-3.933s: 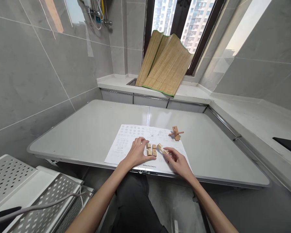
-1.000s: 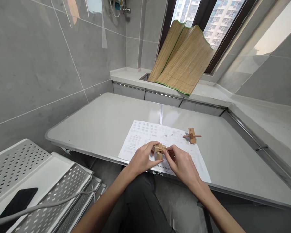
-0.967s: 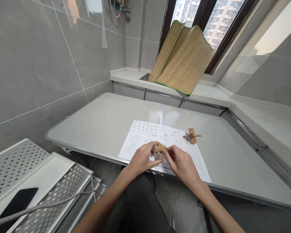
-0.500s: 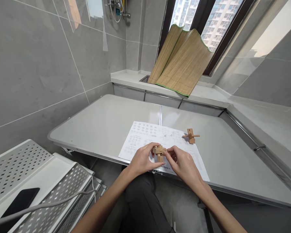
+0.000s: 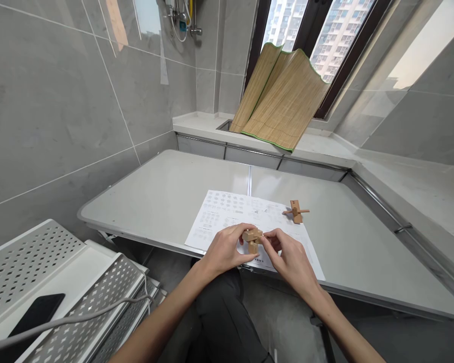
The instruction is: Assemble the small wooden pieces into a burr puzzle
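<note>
A small wooden interlocking puzzle point(image 5: 252, 247) of crossed blocks is held just above the near edge of a printed sheet point(image 5: 227, 204). My left hand point(image 5: 227, 247) grips it from the left, with fingers at its top and the thumb under its lower block. From the right, my right hand point(image 5: 283, 247) pinches its side with thumb and forefinger; its other fingers are curled. Part of the puzzle is hidden by the fingertips. Farther off to the right, a second wooden puzzle point(image 5: 296, 212), with a flat upright piece and a thin crossing stick, lies on the sheet's right edge.
The light grey folding table point(image 5: 147, 191) has a seam down its middle. A bamboo mat point(image 5: 283, 106) leans against the window behind it. At lower left, a perforated white rack point(image 5: 34, 257) carries a black phone point(image 5: 36, 315), with a grey cable point(image 5: 94, 311) across it.
The puzzle has turned a little in my hands, its upper block now tilted differently. Both hands have shifted slightly to the right. The second puzzle stays on the table.
</note>
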{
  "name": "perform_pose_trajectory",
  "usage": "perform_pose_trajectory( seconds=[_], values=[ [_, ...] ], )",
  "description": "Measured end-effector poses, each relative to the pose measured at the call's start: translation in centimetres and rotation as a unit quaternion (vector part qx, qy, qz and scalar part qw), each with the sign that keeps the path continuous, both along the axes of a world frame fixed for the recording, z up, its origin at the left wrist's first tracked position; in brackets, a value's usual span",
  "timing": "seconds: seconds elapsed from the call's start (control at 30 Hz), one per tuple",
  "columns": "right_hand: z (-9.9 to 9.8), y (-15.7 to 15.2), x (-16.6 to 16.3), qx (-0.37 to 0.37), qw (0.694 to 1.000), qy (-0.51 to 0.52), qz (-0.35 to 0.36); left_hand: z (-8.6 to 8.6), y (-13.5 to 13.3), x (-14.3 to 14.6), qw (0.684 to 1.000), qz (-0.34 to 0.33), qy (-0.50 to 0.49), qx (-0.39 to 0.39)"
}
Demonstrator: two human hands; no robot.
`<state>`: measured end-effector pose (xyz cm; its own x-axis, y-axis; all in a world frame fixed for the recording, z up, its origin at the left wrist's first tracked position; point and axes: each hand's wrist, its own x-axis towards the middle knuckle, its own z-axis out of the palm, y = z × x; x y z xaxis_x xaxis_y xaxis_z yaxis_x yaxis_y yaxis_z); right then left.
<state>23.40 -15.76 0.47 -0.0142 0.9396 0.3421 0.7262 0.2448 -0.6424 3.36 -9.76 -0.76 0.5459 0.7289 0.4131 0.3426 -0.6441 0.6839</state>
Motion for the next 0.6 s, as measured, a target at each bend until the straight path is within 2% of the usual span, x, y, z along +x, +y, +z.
perform_pose_trajectory(
  seconds=[0.2,0.3,0.47,0.6],
  values=[
    [0.4,-0.7,0.4,0.016,1.000,-0.011,0.022,0.4,-0.4,0.7,1.000,0.007,-0.009,-0.020],
    [0.3,-0.9,0.6,0.006,1.000,0.016,0.003,0.5,-0.5,0.9,1.000,0.003,-0.003,-0.015],
    [0.0,-0.9,0.8,0.032,0.999,0.003,-0.013,0.9,-0.8,1.2,0.999,-0.004,0.009,-0.031],
    [-0.1,-0.9,0.9,0.036,0.999,0.000,0.001,0.9,-1.3,1.8,0.997,0.036,-0.013,-0.063]
  ],
)
